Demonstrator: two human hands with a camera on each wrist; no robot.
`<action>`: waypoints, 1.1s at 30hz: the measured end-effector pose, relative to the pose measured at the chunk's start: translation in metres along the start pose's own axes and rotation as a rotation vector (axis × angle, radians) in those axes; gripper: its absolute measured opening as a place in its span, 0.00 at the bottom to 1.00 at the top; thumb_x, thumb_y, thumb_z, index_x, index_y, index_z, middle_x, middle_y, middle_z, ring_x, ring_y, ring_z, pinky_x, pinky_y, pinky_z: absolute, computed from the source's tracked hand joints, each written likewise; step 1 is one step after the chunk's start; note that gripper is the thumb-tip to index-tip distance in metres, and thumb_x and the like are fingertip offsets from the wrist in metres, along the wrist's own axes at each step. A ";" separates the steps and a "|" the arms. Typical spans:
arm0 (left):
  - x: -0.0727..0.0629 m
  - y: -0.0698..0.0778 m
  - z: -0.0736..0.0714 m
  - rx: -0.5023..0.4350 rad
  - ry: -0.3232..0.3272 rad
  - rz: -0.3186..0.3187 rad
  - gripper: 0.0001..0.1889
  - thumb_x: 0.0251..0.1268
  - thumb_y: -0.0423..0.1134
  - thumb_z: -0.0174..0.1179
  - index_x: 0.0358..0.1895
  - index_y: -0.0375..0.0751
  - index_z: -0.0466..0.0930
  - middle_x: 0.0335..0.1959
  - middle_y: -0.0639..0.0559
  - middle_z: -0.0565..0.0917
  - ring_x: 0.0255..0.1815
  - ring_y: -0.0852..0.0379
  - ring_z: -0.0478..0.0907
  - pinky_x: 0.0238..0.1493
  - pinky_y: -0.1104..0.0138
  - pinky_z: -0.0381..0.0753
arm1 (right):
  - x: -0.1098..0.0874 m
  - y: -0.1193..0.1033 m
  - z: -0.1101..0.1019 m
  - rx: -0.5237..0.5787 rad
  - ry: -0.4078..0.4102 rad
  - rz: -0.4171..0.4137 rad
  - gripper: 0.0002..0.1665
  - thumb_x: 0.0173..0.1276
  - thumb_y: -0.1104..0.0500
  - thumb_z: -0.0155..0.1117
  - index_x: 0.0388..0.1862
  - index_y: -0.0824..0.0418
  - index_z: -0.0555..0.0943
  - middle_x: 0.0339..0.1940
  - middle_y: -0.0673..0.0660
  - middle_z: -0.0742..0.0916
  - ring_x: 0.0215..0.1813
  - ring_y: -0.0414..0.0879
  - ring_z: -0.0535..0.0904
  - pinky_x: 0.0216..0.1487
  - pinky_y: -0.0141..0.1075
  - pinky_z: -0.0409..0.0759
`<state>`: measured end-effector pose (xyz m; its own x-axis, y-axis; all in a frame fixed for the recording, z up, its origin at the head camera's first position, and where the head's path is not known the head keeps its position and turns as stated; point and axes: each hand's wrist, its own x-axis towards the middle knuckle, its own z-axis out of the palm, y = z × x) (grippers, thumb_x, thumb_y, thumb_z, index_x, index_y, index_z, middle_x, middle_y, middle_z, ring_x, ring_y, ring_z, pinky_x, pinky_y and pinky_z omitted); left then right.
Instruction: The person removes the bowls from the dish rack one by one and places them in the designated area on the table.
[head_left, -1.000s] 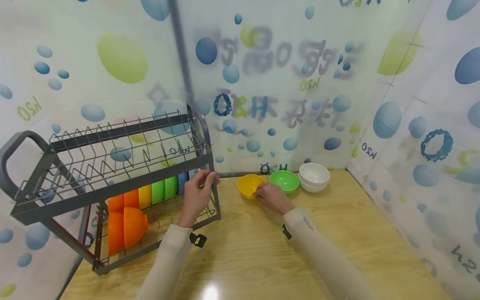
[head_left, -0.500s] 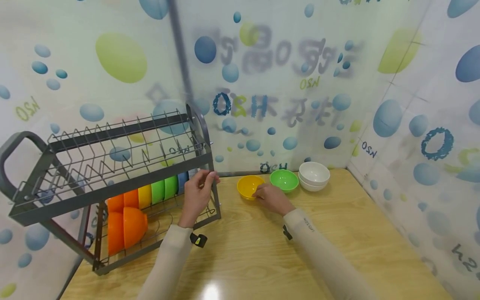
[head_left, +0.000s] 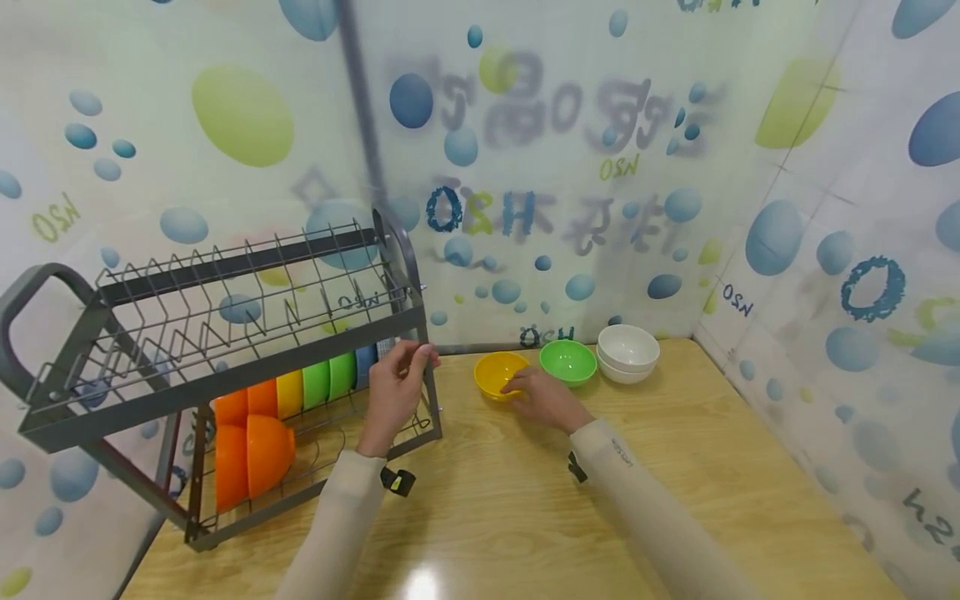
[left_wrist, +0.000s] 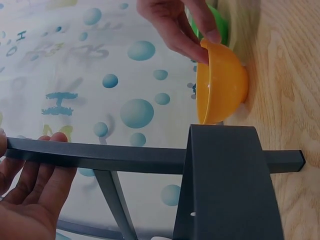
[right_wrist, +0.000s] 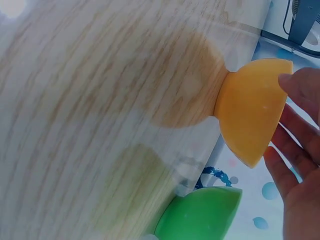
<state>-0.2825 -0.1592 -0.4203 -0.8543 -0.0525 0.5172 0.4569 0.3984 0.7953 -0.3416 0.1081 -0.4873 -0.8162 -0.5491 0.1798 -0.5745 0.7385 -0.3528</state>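
A yellow bowl (head_left: 495, 372) stands upright on the wooden table, right of a dark metal dish rack (head_left: 352, 329). My right hand (head_left: 547, 398) pinches its near right rim, thumb (right_wrist: 295, 85) outside and fingertips reaching inside, as the left wrist view also shows on the yellow bowl (left_wrist: 225, 82). At the rack's right end my left hand (head_left: 396, 387) holds the frame. In the left wrist view its fingers (left_wrist: 55, 180) pass behind a dark bar (left_wrist: 125, 159), with the thumb at the image edge. A green bowl (head_left: 568, 362) stands just behind the right hand.
Two stacked white bowls (head_left: 628, 348) stand at the back right. On the rack's lower tier, orange bowls (head_left: 268, 458) and a row of orange, yellow, green and blue dishes stand on edge. Its upper tier (head_left: 247, 292) is bare wire. A patterned curtain (head_left: 540, 150) hangs behind the table.
The right hand's fingers have shifted slightly at the yellow bowl's rim, a fingertip rising a little. The left hand, rack and other bowls look unmoved.
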 end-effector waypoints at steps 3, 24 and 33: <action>0.000 0.000 0.000 -0.009 0.002 -0.003 0.16 0.80 0.51 0.54 0.46 0.43 0.84 0.40 0.49 0.89 0.44 0.53 0.88 0.50 0.53 0.89 | -0.002 0.000 0.000 0.010 -0.004 0.000 0.14 0.69 0.60 0.71 0.53 0.55 0.88 0.61 0.58 0.87 0.64 0.55 0.80 0.70 0.50 0.78; 0.000 -0.001 0.004 -0.016 0.014 0.023 0.13 0.80 0.47 0.55 0.46 0.43 0.85 0.40 0.45 0.90 0.43 0.50 0.89 0.46 0.54 0.89 | -0.003 -0.024 -0.015 0.229 0.117 -0.006 0.33 0.70 0.46 0.71 0.72 0.53 0.76 0.73 0.55 0.79 0.75 0.57 0.72 0.76 0.56 0.69; 0.001 -0.003 -0.001 0.020 -0.001 0.039 0.16 0.80 0.49 0.54 0.47 0.41 0.85 0.39 0.48 0.90 0.44 0.52 0.88 0.46 0.62 0.88 | 0.009 -0.055 -0.032 0.277 0.186 -0.089 0.36 0.70 0.42 0.70 0.74 0.50 0.74 0.73 0.52 0.80 0.72 0.50 0.76 0.75 0.50 0.73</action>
<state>-0.2843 -0.1614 -0.4216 -0.8361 -0.0355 0.5474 0.4849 0.4187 0.7678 -0.3192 0.0756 -0.4374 -0.7753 -0.5069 0.3768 -0.6266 0.5423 -0.5596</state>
